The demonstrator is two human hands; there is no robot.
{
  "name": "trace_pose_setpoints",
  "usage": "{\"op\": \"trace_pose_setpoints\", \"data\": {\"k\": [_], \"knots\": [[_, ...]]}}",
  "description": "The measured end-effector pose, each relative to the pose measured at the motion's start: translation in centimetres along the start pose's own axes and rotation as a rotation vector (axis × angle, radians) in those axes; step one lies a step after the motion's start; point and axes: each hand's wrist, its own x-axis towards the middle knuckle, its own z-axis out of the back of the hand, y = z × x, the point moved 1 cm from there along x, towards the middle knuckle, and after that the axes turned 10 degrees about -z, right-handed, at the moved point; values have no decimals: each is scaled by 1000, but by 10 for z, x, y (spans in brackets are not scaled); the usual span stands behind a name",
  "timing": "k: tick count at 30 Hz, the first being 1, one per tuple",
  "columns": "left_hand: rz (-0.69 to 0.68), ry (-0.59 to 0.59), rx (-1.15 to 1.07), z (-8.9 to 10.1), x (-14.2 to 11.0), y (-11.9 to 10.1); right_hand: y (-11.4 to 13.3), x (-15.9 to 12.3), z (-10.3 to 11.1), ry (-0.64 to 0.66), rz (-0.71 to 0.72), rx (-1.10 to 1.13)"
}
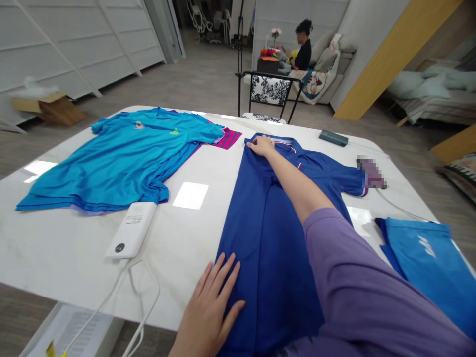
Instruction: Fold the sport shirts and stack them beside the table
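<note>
A dark blue polo shirt (286, 238) with a striped collar lies on the white table, its left side folded inward in a long strip. My left hand (213, 305) rests flat with fingers spread on the near part of the shirt's left edge. At the far end, my right hand (262, 145) has its fingers bent over the folded shoulder beside the collar, gripping the cloth. The fingertips are partly hidden. One short sleeve with white and red trim extends to the right.
Bright blue shirts (107, 153) lie stacked on the table (193, 233) at left. A white power bank (134, 230) with cables lies near them. Folded blue clothing (427, 253) is at right, with a dark case (333, 138) farther back. A chair (270, 91) stands behind; a person (303, 49) sits beyond.
</note>
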Motion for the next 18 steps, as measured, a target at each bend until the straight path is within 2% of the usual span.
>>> {"op": "trace_pose_setpoints", "data": {"k": [2, 6, 10, 12, 14, 16, 18], "knots": [[-31, -9, 51, -4, -3, 3, 4, 16, -11, 4, -52, -1], [-39, -80, 20, -10, 0, 9, -9, 38, -21, -61, -174, 12], [94, -174, -172, -15, -16, 9, -15, 31, -13, -159, -90, -42], [191, -184, -266, -11, -38, 6, -13, 8, -3, -234, -4, -58], [241, -150, -320, -1, -63, 2, -13, -33, 6, -226, 115, -65], [206, -99, -333, 10, -86, -2, -18, -92, 11, -113, 243, -64], [133, -54, -341, 17, -106, -5, -28, -164, 14, 46, 366, -51]]}}
